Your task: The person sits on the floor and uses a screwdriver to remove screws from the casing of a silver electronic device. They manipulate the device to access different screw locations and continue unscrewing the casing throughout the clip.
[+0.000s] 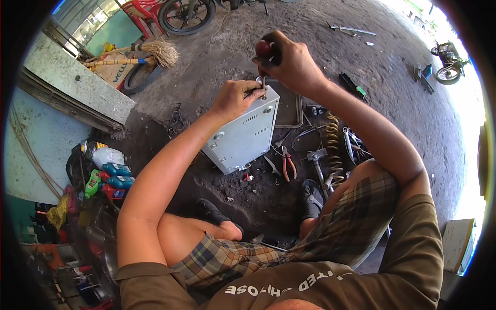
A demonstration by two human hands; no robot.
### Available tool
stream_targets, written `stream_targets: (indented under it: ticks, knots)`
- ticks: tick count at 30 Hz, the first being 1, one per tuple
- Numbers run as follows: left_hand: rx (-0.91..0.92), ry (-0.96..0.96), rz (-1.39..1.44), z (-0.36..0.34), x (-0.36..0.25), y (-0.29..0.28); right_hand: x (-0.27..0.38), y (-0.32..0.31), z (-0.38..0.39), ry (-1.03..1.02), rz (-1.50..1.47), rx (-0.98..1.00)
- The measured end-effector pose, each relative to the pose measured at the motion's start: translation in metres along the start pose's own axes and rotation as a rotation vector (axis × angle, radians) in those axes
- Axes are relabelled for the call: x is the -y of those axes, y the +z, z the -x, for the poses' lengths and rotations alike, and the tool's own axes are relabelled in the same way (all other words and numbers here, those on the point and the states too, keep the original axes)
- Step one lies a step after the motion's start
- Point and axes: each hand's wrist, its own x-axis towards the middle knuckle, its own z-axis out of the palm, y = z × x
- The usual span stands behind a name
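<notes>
A pale grey metal box (243, 135) with vent slots and round feet stands on end on the dark ground before me. My right hand (295, 61) is wrapped round the dark red handle of a screwdriver (264, 49), whose shaft points down at the top end of the box. At that same end, my left hand (235, 99) is closed, thumb and fingers pinched beside the screwdriver's tip. A small shiny metal piece (259, 80) shows at its fingertips; its exact kind is too small to tell.
Pliers with red handles (289, 164), a hammer (316, 156) and a coil spring (332, 142) lie right of the box. Behind it is a dark tray (289, 113). Bottles (116, 169) crowd the left; a straw broom (159, 51) and a motorcycle wheel (187, 16) are farther off.
</notes>
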Motion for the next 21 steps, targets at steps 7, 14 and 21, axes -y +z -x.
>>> stream_targets:
  ticks: [7, 14, 21]
  knots:
    - [0.021, 0.074, -0.070, -0.0011, 0.0005, -0.0010, 0.0083, -0.0046, -0.0007, -0.010, -0.019, 0.010]
    - [0.008, 0.077, -0.073, -0.0022, -0.0003, -0.0009, 0.0053, -0.0036, -0.0009, -0.108, 0.003, -0.023]
    - [0.011, 0.037, -0.044, -0.0020, -0.0030, -0.0015, 0.0057, -0.0031, -0.0034, -0.135, -0.074, -0.012]
